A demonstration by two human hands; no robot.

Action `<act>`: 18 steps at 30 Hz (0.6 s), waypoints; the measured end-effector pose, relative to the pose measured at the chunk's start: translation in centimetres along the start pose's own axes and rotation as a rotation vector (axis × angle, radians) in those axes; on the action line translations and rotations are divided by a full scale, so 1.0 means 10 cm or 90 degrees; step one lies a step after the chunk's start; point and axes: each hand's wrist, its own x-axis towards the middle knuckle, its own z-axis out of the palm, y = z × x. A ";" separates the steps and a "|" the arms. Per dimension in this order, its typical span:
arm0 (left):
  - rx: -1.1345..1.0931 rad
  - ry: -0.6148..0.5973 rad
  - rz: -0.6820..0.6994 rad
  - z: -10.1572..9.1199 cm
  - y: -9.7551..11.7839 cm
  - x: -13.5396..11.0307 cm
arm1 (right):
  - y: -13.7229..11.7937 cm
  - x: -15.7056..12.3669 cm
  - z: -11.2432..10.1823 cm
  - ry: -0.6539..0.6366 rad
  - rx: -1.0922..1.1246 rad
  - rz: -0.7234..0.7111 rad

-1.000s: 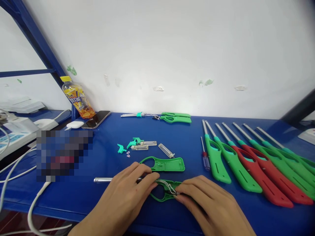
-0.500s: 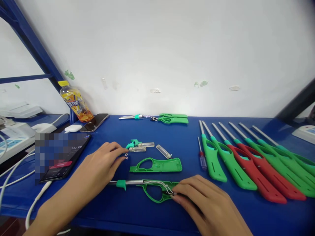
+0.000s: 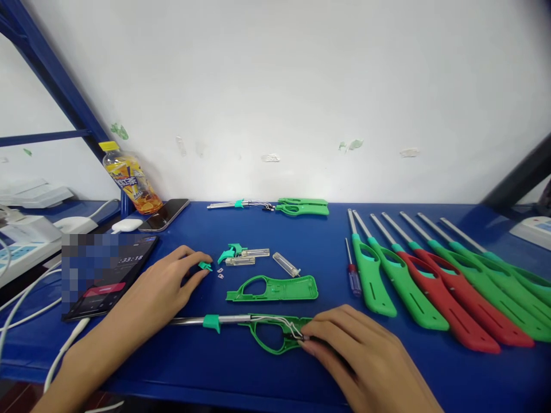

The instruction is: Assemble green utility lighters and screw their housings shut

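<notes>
My left hand [image 3: 178, 275] has its thumb and index finger closed around a small teal plastic piece [image 3: 205, 265]. Two tiny pale clips [image 3: 220, 273] lie just right of those fingertips. My right hand [image 3: 357, 350] pinches a small black igniter part [image 3: 295, 337] with white wires, at a green lighter shell half [image 3: 267, 344]; the palm hides the shell's right end. From there a metal tube [image 3: 230, 319] with a teal collar [image 3: 211, 322] runs left toward my left wrist. Another green shell half [image 3: 279, 289] lies open side up behind it.
Behind lie teal triggers [image 3: 231, 251], clear fuel tanks [image 3: 256, 252] and another clear tank [image 3: 286, 264]. A screwdriver [image 3: 353, 278] and a row of green and red lighters [image 3: 430, 287] are right. At left are a phone [image 3: 123, 278], cables and a drink bottle [image 3: 133, 180].
My left hand has drawn slightly left, away from the tiny pale clips, and the small teal piece now shows between its fingers. My right hand stays on the igniter part.
</notes>
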 end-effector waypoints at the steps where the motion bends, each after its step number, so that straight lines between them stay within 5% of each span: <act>1: -0.004 0.004 0.002 0.00 -0.01 0.00 | 0.00 0.00 0.00 -0.002 -0.001 0.001; 6: -0.021 0.059 -0.001 -0.09 0.07 -0.04 | -0.01 0.00 0.00 -0.005 -0.006 -0.002; 12: -0.130 0.118 0.127 -0.15 0.59 -0.23 | 0.00 0.00 0.00 0.002 -0.011 0.000; 18: -0.198 0.041 0.232 -0.07 0.96 -0.37 | -0.01 -0.01 0.02 -0.002 -0.002 -0.005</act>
